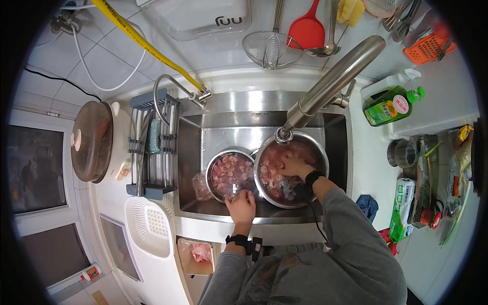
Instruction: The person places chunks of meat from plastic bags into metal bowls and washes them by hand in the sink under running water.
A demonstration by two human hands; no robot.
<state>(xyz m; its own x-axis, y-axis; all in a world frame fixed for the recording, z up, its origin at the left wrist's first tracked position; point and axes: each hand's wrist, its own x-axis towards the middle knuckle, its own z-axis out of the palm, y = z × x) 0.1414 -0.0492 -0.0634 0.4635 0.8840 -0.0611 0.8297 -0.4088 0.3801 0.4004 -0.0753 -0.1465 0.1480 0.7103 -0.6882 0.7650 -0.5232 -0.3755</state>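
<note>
Two round metal bowls stand side by side in the stainless steel sink point(228, 131). The smaller bowl point(207, 183), on the left, holds pieces of raw pinkish meat point(228, 169) in liquid. At its near rim is my left hand point(241, 206), fingers slightly apart and nothing visible in them. Cloudy reddish water with more raw meat point(268, 171) fills the larger bowl point(325, 152). My right hand point(295, 167) reaches into that water among the pieces; its fingers are partly submerged, so a grip cannot be made out. The faucet spout point(284, 134) hangs over this bowl's far rim.
A clear plastic bag point(201, 186) lies left of the smaller bowl. A metal drying rack point(154, 148) flanks the sink, with a white basket point(148, 225) nearer me. Green dish soap point(389, 106) stands at right. Below the counter is a bin point(194, 263). A cable point(315, 221) hangs from my right wrist.
</note>
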